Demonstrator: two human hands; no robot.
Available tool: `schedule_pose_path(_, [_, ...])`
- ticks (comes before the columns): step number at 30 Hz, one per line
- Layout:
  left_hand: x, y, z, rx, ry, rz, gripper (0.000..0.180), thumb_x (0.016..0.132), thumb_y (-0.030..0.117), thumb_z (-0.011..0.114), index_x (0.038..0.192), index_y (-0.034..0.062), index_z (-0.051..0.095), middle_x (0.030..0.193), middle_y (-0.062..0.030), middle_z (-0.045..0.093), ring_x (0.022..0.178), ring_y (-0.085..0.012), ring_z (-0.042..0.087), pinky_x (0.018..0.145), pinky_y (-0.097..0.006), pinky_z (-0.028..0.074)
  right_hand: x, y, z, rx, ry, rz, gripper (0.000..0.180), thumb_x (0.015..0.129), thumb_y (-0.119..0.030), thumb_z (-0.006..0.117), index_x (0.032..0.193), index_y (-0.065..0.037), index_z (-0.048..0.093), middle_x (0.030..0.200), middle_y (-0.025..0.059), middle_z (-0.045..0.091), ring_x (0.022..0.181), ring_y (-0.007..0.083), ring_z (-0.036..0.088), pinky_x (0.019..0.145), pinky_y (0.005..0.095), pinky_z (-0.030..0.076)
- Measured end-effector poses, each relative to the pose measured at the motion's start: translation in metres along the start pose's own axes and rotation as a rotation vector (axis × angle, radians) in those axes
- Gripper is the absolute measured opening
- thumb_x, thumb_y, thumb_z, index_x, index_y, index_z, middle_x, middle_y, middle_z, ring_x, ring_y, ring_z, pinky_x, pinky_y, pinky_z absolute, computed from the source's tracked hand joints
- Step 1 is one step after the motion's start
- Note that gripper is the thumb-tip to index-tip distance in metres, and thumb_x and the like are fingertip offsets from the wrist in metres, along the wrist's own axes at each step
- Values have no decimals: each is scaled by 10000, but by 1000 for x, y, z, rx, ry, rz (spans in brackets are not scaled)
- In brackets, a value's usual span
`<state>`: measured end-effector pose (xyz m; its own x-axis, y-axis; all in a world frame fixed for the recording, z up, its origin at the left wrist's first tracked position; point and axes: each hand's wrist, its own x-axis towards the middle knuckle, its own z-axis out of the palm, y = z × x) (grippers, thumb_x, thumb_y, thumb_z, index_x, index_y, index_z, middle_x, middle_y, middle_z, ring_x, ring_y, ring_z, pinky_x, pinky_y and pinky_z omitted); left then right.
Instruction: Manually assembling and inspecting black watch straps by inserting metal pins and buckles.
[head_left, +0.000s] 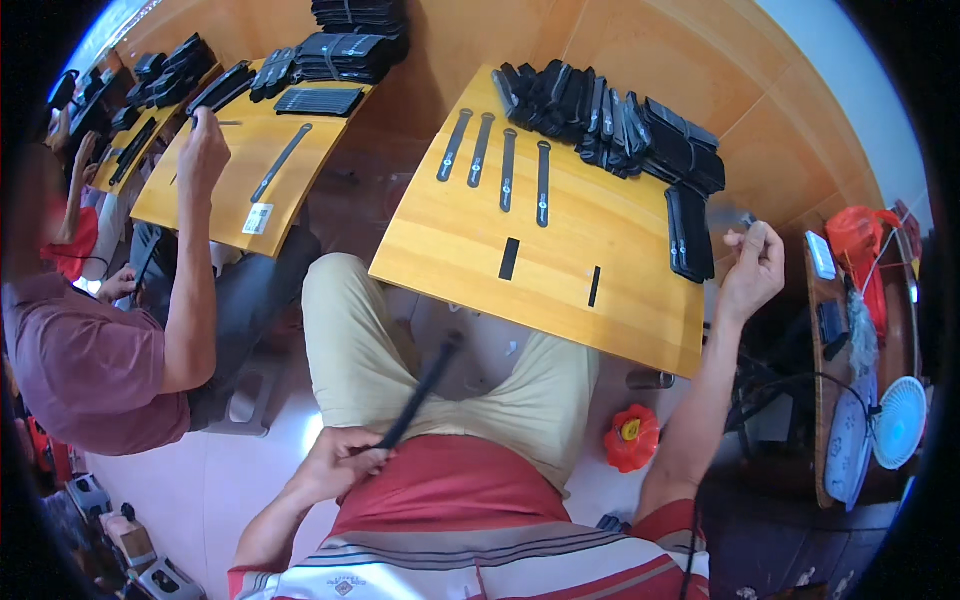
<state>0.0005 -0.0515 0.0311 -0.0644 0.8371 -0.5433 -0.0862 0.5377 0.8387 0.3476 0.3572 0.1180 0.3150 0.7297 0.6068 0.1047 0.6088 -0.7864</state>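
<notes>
Neighbour (95,350): a person in a maroon shirt is sitting at your left, one arm reaching up, that hand (203,150) pressing down on the left board (215,190).
Left board: it is carrying one long black strip (282,160), a white label (258,218), and heaps of black straps (340,55) along its far edge.
Left hand (340,462): you are holding it low over your lap, fingers curled shut around the near end of a black strap (420,390).
Black strap: it is slanting up and away from your left hand, over your left thigh, its far end blurring near the board's (640,330) front edge.
Board: it is lying across your knees, tilting down to the right.
Four straps (495,155): they are lying side by side, flat, on the board's far left part.
Two black pieces (509,258): these short ones are lying near the front edge, apart from each other.
Pile (620,125): black straps are heaping along the far edge and running down the right side.
Red object (631,437): it is sitting on the floor beside your right knee.
Right hand (752,268): you are raising it past the board's right edge, thumb and fingertips pinching together; whatever they are gripping is too small to tell.
Side table (822,340): it is holding a red bag (862,240) and a small white fan (900,420), at your far right.
</notes>
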Motion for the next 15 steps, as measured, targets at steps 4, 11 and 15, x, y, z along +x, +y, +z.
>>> schedule_pose_path(4, [7,6,-1,-88,100,35,115,950,60,630,976,-18,709,805,-49,689,666,-71,604,591,-212,494,-6,-10,-10,-157,-303,-60,166,978,-129,616,1048,16,657,822,51,651,720,94,608,679,224,513])
schedule_pose_path(11, [24,4,7,-117,57,7,156,963,75,621,1043,-34,698,863,-42,686,767,-85,619,692,-221,533,-25,-8,-10,-170,-323,-79,160,957,-91,639,1065,24,661,828,45,665,744,92,639,699,212,515])
schedule_pose_path(15, [32,-12,5,-114,35,99,160,968,83,615,1048,-27,698,874,-41,681,773,-82,615,693,-220,533,-30,-13,-7,-114,-326,21,166,948,-84,651,1074,22,663,801,50,670,717,87,636,700,214,520])
